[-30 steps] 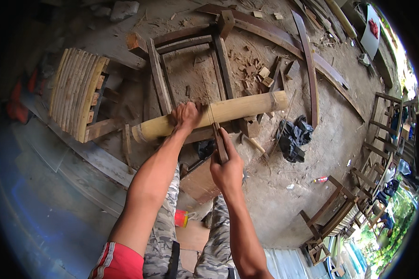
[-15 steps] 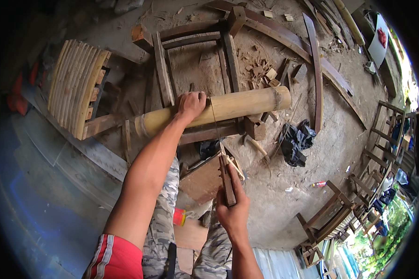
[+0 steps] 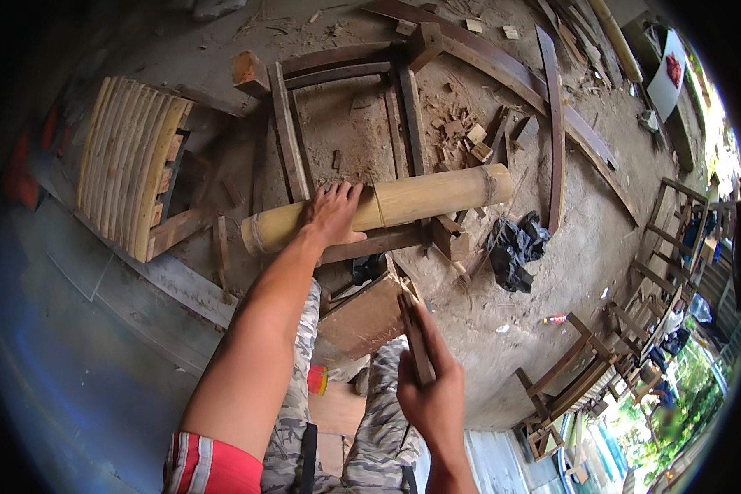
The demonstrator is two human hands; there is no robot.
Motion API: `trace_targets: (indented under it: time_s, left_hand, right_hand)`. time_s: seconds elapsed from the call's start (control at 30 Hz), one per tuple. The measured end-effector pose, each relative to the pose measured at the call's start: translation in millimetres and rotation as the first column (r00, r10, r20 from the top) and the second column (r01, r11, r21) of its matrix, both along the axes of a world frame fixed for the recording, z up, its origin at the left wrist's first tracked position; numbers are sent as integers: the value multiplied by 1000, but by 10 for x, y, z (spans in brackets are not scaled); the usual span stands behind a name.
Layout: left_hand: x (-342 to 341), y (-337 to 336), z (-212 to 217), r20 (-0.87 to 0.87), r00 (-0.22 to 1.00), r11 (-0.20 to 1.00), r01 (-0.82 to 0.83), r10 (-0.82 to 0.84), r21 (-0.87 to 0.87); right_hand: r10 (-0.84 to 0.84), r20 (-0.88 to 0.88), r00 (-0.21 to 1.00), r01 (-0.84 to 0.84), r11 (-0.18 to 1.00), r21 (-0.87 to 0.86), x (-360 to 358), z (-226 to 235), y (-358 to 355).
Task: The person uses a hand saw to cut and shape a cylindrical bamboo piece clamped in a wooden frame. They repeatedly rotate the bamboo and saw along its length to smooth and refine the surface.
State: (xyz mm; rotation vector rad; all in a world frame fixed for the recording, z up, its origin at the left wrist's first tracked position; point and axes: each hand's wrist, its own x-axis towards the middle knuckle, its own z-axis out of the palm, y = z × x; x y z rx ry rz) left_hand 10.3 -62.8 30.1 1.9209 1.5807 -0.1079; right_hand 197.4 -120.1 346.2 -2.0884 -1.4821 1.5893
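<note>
A thick bamboo pole (image 3: 436, 195) lies crosswise over a dark wooden frame (image 3: 291, 152), with a thin dark cut line across it near its middle. My left hand (image 3: 335, 216) grips the pole just left of that line, fingers over the top and thumb on the near side. My right hand (image 3: 433, 393) is closed around the wooden handle of a saw (image 3: 420, 344), nearer my body. The saw points away from me toward the pole; its thin blade is seen almost edge-on, so I cannot tell whether it touches the bamboo.
Wood offcuts (image 3: 476, 136) and a black plastic bag (image 3: 514, 251) lie on the dirt floor. A slatted wooden piece (image 3: 128, 160) stands at left. Long planks (image 3: 554, 123) lie at far right, a wooden box (image 3: 362, 317) by my knees. Wooden chair frames (image 3: 572, 366) stand at right.
My right hand has drawn the saw back toward me and slightly right. On the bamboo, my left hand has gone from tightly curled to flatter, with its fingers more spread.
</note>
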Motion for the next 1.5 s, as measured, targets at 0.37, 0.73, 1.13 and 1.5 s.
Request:
trace_targets:
  time_s: [0.37, 0.73, 1.13, 1.5]
  left_hand:
    - [-6, -33, -4, 51, 996, 996, -73, 70, 51]
    - [63, -58, -105, 58, 997, 986, -67, 59, 150]
    - [75, -72, -227, 162, 981, 982, -127, 103, 143]
    - [40, -77, -125, 89, 992, 994, -98, 93, 54]
  right_hand:
    - [37, -29, 999, -34, 996, 87, 87, 89, 79]
    - [-53, 2, 999, 53, 997, 50, -323, -1302, 700]
    - [-31, 24, 999, 29, 994, 107, -373, -1646, 789]
    - [-37, 71, 997, 37, 999, 4, -111, 83, -66]
